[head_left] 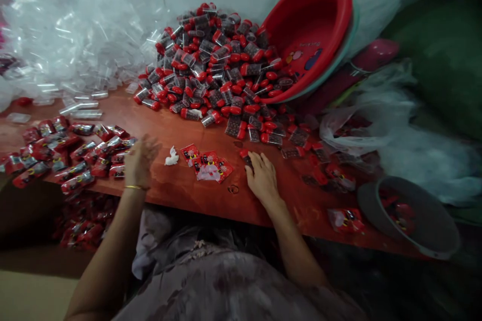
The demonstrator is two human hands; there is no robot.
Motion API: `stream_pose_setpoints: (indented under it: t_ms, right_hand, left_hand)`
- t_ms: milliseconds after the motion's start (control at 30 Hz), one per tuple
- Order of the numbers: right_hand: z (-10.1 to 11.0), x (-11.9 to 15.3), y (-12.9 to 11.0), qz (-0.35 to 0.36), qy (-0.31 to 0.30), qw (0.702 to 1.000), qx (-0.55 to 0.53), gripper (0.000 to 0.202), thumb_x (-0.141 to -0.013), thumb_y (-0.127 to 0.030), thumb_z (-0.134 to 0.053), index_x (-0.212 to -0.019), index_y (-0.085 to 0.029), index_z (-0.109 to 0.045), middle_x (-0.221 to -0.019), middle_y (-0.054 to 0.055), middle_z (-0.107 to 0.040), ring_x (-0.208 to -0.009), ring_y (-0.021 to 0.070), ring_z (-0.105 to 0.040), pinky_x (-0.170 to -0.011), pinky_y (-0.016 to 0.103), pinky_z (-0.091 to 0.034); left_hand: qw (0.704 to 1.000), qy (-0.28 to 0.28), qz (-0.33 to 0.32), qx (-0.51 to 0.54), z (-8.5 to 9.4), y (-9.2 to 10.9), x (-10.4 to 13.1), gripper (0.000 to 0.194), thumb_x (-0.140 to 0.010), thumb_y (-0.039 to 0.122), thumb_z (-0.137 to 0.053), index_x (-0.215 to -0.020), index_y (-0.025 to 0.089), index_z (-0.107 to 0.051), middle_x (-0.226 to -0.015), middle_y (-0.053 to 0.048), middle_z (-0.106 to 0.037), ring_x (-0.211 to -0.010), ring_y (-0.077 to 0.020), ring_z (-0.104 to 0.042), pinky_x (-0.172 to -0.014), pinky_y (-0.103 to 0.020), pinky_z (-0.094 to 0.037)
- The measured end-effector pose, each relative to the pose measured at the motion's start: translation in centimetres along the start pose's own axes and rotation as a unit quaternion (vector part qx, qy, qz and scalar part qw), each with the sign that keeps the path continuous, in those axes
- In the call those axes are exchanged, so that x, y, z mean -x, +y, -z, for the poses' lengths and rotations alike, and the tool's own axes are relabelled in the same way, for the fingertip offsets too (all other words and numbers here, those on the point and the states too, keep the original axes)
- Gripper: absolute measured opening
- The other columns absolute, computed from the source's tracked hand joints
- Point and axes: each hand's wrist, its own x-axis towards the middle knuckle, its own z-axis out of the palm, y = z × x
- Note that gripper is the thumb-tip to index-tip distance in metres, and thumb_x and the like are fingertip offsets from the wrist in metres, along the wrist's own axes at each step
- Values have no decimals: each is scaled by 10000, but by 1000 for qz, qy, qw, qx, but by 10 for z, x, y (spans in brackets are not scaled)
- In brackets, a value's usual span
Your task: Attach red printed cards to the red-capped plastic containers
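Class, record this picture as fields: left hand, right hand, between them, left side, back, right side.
Left hand: the left hand, blurred, beside wrapped red packets; grip unclear
Right hand: the right hand, fingers at a red-capped container; firmness of grip unclear
Between them: printed red cards, crumpled white scrap
Left side: the packets, with clear plastic pieces heaped behind
Back: heap of red-capped containers, tilted red basin beside it
Right side: grey bowl with red items inside
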Motion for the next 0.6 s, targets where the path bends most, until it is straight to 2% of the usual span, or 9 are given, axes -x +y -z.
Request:
stream_pose_setpoints:
  t_ms: [33,67,100,167,233,300,367,433,600]
  right_hand:
    - [-1,9,0,2,16,1000,4,430,-889,-229,-417,-1302,-126,-477,-1330,146,-520,-1292,304,-373,-1017,495,-358]
    - [-2,17,0,3,33,999,7,431,-893,-252,-417,-1298,-118,-479,-1342,160,-502,-1308,307,-353,-1022,499,-353]
    - [-2,24,0,6,49,999,8,435,-894,-275,-424,-1290,-108,-483,-1349,175,-487,-1320,310,-336,-1026,500,-352]
    - [-4,32,1,19,79,997,6,440,-889,-311,-440,-1268,-94,-498,-1350,195,-473,-1330,315,-320,-1027,498,-358]
    - [-5,34,2,33,100,994,-1,436,-888,-332,-446,-1247,-92,-510,-1332,201,-488,-1323,313,-331,-1019,496,-371]
    - [-7,32,4,40,114,993,-6,426,-890,-340,-449,-1230,-94,-521,-1302,201,-518,-1301,310,-367,-1005,495,-385]
    - [-8,30,5,44,126,991,-9,413,-889,-342,-457,-1210,-95,-537,-1273,200,-545,-1272,307,-408,-990,488,-398]
    - [-6,29,4,50,146,988,-12,375,-886,-330,-472,-1171,-105,-567,-1252,192,-569,-1246,301,-444,-974,476,-408]
    - [9,32,-12,80,212,973,-49,213,-863,-246,-534,-1034,-187,-645,-1117,105,-673,-1103,247,-571,-941,418,-416]
  left_hand:
    - [993,-29,-61,-93,-12,-12,10,337,-688,415,-703,-946,200,-683,-1054,-75,-696,-1040,-233,-624,-943,-355,-443]
    - [971,-80,-120,-192,-24,-24,19,337,-677,390,-719,-960,209,-693,-1126,-88,-673,-1129,-257,-576,-994,-383,-403]
    - [932,-128,-179,-288,-35,-36,27,343,-678,366,-725,-987,222,-696,-1223,-99,-626,-1226,-280,-498,-1047,-423,-342]
    - [828,-199,-265,-452,-54,-56,36,353,-706,327,-707,-1046,230,-686,-1380,-117,-493,-1338,-314,-349,-1102,-506,-217]
    - [733,-236,-300,-562,-63,-68,38,319,-752,307,-665,-1063,237,-686,-1428,-124,-426,-1363,-336,-291,-1105,-558,-157]
    - [678,-248,-305,-621,-65,-75,36,253,-800,321,-611,-1026,256,-706,-1403,-117,-461,-1357,-350,-296,-1094,-583,-158]
    - [657,-240,-313,-642,-64,-80,35,230,-834,345,-563,-985,277,-723,-1355,-100,-521,-1352,-356,-303,-1087,-593,-169]
    - [656,-222,-331,-641,-61,-84,37,233,-849,352,-539,-968,288,-728,-1321,-85,-556,-1345,-352,-318,-1088,-587,-179]
    - [702,-174,-356,-592,-58,-86,46,232,-829,387,-567,-985,311,-721,-1310,-77,-564,-1327,-342,-356,-1082,-583,-199]
